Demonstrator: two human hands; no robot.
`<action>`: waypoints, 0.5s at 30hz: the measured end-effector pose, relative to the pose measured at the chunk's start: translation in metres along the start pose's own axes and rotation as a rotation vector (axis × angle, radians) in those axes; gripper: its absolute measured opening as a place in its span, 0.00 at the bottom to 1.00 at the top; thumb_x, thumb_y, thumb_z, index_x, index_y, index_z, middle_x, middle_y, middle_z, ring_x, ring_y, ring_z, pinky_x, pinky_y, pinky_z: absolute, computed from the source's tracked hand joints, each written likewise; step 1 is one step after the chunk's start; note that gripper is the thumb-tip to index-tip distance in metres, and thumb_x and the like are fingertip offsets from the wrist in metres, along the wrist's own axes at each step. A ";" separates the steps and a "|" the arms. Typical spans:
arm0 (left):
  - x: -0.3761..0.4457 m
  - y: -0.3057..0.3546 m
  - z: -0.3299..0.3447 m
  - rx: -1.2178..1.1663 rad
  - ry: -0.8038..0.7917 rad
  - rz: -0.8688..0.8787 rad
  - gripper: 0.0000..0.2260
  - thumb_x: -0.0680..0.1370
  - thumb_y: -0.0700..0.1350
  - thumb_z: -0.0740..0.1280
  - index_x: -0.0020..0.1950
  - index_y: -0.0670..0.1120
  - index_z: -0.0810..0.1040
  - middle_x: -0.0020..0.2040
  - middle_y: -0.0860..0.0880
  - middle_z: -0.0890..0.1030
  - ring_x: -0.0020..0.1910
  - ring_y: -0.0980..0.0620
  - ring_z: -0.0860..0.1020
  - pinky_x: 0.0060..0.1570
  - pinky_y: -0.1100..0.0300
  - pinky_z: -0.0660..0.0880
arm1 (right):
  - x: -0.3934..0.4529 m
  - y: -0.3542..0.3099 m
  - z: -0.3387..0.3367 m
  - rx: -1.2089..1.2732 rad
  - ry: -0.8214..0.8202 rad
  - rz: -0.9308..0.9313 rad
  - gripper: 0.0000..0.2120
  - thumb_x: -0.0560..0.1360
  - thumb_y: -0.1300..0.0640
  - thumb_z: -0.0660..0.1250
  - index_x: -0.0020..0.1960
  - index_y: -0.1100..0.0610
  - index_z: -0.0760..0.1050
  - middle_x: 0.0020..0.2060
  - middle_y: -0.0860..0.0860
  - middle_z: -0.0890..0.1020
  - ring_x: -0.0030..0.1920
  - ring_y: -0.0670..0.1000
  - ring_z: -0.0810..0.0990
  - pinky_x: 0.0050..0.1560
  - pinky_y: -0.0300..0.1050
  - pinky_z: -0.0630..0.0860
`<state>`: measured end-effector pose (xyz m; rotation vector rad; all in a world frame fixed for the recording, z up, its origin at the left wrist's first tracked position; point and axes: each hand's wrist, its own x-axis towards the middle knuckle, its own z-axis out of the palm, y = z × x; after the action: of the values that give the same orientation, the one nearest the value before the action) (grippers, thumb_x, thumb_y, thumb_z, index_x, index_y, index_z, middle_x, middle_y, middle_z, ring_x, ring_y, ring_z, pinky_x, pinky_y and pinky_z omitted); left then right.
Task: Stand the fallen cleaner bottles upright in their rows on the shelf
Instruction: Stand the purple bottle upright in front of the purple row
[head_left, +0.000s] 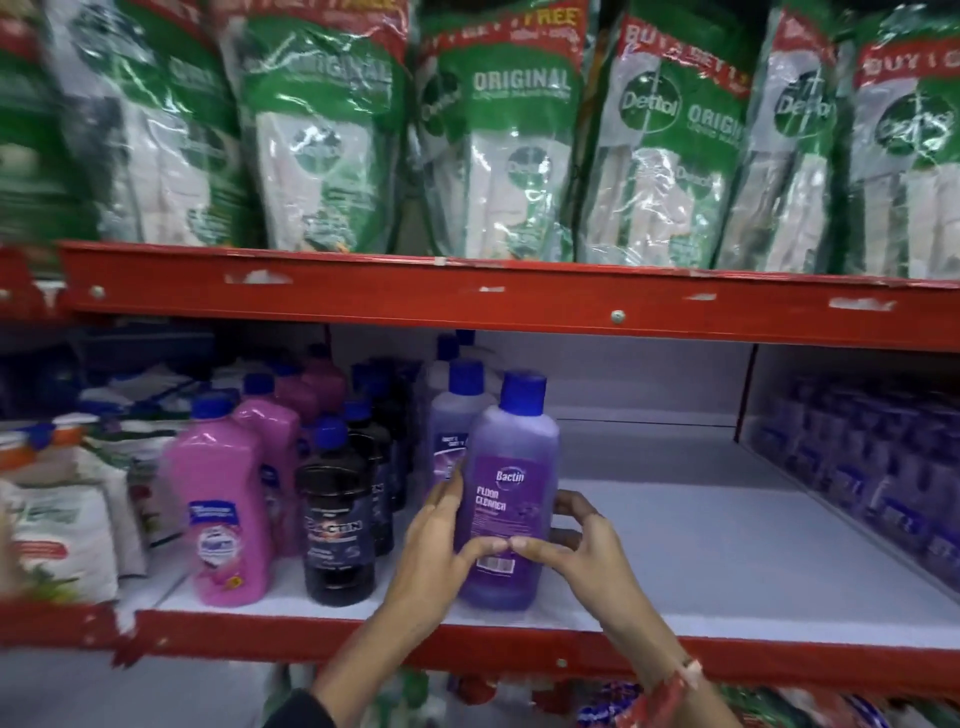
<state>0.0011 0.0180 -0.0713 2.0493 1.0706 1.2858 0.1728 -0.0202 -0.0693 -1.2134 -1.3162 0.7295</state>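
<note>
A purple floor cleaner bottle (506, 467) with a blue cap stands upright at the front of the white shelf (701, 561). My left hand (441, 540) wraps its left side and my right hand (576, 540) its right side, the thumbs meeting over the label's lower part. Behind it a row of purple bottles (457, 415) stands upright. To the left, a row of black bottles (337, 519) and a row of pink bottles (228, 499) also stand upright.
Red shelf beams run above (467, 296) and below (311, 631). Green refill pouches (498, 135) fill the upper shelf. White bags (62, 535) lie at the left. Wrapped purple packs (883, 478) sit behind a divider at the right. Bare white shelf spreads right of the held bottle.
</note>
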 end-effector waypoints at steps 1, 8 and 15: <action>-0.002 -0.002 -0.008 0.041 0.020 0.007 0.38 0.68 0.55 0.72 0.74 0.52 0.60 0.63 0.50 0.74 0.62 0.52 0.75 0.61 0.49 0.75 | 0.001 0.000 0.009 0.003 -0.008 -0.007 0.29 0.59 0.54 0.80 0.57 0.54 0.74 0.52 0.48 0.83 0.48 0.52 0.85 0.51 0.52 0.83; -0.015 -0.024 -0.037 0.075 0.077 0.007 0.37 0.71 0.49 0.72 0.75 0.47 0.57 0.63 0.48 0.73 0.63 0.54 0.73 0.63 0.53 0.73 | 0.007 0.008 0.050 -0.033 -0.030 -0.039 0.28 0.65 0.62 0.78 0.62 0.58 0.72 0.56 0.51 0.82 0.49 0.52 0.84 0.52 0.50 0.82; -0.016 -0.036 -0.030 0.020 0.134 -0.001 0.35 0.73 0.48 0.70 0.75 0.51 0.57 0.66 0.48 0.71 0.65 0.53 0.73 0.64 0.51 0.73 | 0.011 0.008 0.049 -0.128 -0.039 -0.059 0.27 0.67 0.57 0.76 0.63 0.51 0.73 0.58 0.47 0.81 0.50 0.41 0.83 0.45 0.32 0.79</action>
<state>-0.0424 0.0257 -0.0931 2.0005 1.1475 1.4350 0.1294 0.0038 -0.0810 -1.2614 -1.4436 0.6374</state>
